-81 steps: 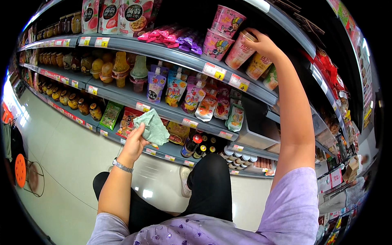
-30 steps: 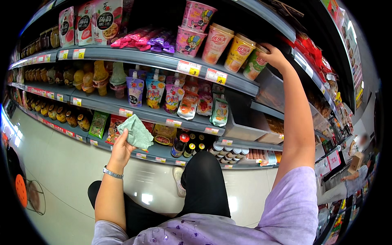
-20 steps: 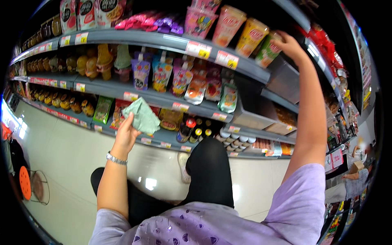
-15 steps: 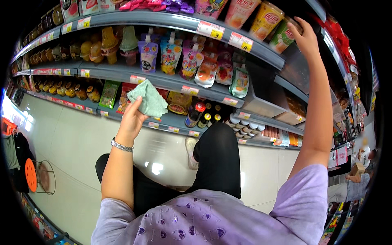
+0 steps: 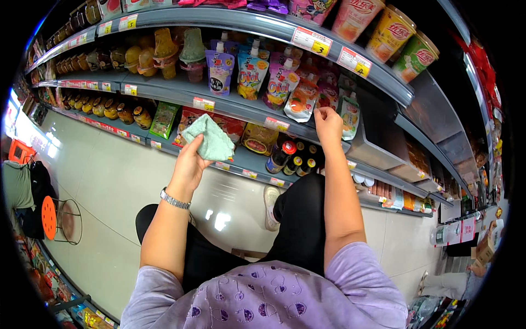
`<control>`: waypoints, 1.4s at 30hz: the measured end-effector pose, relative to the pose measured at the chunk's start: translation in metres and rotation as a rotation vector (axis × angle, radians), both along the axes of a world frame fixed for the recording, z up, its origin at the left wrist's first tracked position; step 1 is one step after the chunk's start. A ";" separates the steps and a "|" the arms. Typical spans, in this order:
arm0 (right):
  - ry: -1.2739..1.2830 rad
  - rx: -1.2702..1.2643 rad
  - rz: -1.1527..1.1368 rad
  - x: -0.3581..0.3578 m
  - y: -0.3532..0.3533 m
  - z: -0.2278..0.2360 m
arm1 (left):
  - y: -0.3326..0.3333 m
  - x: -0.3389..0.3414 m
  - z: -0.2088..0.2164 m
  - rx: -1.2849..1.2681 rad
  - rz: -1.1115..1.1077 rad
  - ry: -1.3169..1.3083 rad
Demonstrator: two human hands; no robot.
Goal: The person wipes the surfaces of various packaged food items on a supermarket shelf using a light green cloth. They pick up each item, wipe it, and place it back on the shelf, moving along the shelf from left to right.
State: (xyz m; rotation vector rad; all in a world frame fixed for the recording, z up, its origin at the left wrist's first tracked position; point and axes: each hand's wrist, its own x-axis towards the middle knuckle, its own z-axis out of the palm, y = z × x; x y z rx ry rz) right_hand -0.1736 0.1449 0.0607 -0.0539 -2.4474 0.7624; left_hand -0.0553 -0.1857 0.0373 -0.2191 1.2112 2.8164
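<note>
My left hand (image 5: 192, 159) holds a folded pale green cloth (image 5: 211, 140) in front of the lower shelves, thumb on top of it. My right hand (image 5: 329, 125) is at the middle shelf's front edge with its fingers curled together. Its fingertips are at the lower part of a red-and-white spout pouch (image 5: 327, 97); whether they grip it is hidden. Left of that hand stands a white pouch with orange fruit (image 5: 301, 101), and right of it a green-and-white pouch (image 5: 349, 118). Purple (image 5: 220, 71) and blue (image 5: 252, 74) spout pouches stand further left.
On the upper shelf stand pink, yellow and green lidded cups (image 5: 416, 57). Fruit-shaped containers (image 5: 193, 55) and jars are to the left. Dark sauce bottles (image 5: 281, 156) stand on the bottom shelf. A round orange stool (image 5: 49, 218) is on the floor at left. Another person is at far right.
My right hand has come down and left from the green cup on the upper shelf to the pouches on the middle shelf, its fingers now curled. The left hand still holds the cloth.
</note>
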 end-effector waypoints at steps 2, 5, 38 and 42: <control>-0.034 -0.039 -0.096 -0.018 0.006 -0.011 | 0.004 0.002 0.007 -0.004 -0.020 0.003; -0.226 -0.278 0.022 -0.025 0.004 -0.016 | 0.007 0.006 0.014 -0.040 -0.049 -0.008; -0.596 -0.970 0.832 0.076 -0.095 -0.009 | 0.063 -0.009 -0.004 0.427 -0.143 -0.024; -0.518 -1.013 0.750 0.076 -0.100 0.001 | 0.064 -0.004 -0.004 0.399 -0.198 -0.064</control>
